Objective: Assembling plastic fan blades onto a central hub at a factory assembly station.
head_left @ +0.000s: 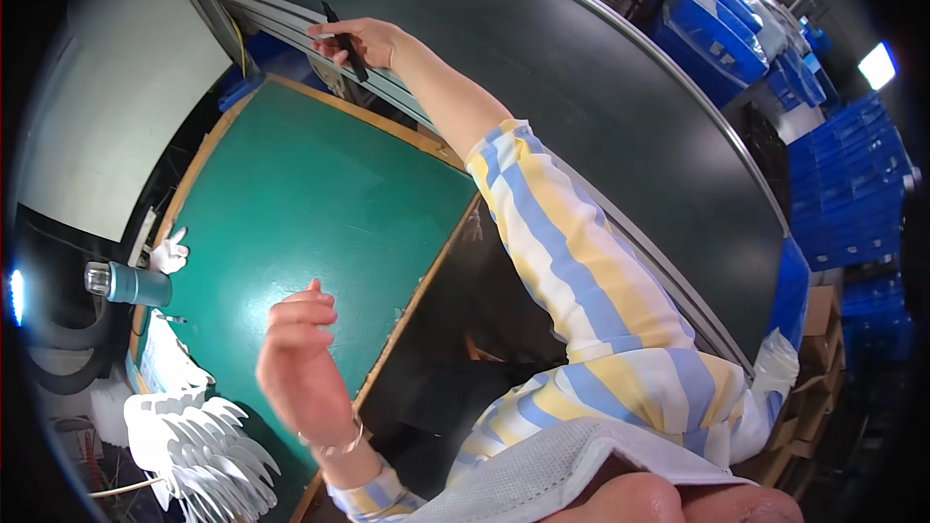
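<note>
My right hand (363, 42) reaches out over the metal rail beside the conveyor belt. Its fingers are closed around a slim black piece (346, 44), long and narrow, whose exact kind I cannot make out. Above the green-topped table (320, 184), my left hand (302, 358) is raised near the front edge, a bracelet at its wrist. The left fingers are curled together, and the inside of that hand is hidden. Close to it, at the table's near left corner, stands a row of thin white curved parts (208, 446).
A dark conveyor belt (601, 87) runs along the far and right side. At the table's left edge are a teal tool with a metal nozzle (131, 284), a white glove (170, 252) and crumpled white material (172, 358). Blue crates (848, 184) and cardboard boxes (819, 358) stand at right.
</note>
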Motion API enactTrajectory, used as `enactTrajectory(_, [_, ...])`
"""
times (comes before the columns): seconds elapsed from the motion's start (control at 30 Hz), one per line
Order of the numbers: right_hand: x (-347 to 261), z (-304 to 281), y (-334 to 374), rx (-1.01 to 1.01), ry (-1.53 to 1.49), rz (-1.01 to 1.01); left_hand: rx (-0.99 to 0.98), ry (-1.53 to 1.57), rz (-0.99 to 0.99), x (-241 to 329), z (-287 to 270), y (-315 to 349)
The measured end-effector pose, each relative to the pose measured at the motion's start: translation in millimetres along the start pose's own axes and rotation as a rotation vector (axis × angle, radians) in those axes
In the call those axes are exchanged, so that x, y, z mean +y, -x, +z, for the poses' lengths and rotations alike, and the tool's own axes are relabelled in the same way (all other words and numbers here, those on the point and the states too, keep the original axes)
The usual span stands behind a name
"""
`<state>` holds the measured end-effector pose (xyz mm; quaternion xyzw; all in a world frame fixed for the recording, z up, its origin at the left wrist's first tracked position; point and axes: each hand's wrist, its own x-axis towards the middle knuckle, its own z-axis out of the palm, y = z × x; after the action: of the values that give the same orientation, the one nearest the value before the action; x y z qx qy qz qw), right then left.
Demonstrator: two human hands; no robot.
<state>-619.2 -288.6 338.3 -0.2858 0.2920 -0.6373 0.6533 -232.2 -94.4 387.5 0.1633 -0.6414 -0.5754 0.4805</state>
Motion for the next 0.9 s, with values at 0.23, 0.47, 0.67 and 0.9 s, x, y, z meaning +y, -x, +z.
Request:
enactTrajectory(0.23, [4, 18, -7, -0.052, 0.064, -0.039, -0.324, 0.511, -0.05, 92, 21, -14])
enactTrajectory(0.47, [1, 10, -4, -0.052, 0.086, -0.04, -0.469, 0.468, -0.129, 91, 32, -24])
enactTrajectory(0.67, [4, 10, -6, -0.056, 0.108, -0.05, -0.404, 0.498, -0.122, 91, 40, -21])
enactTrajectory(0.9, [3, 10, -3, -0.068, 0.117, -0.058, -0.49, 0.412, -0.032, 88, 38, -21])
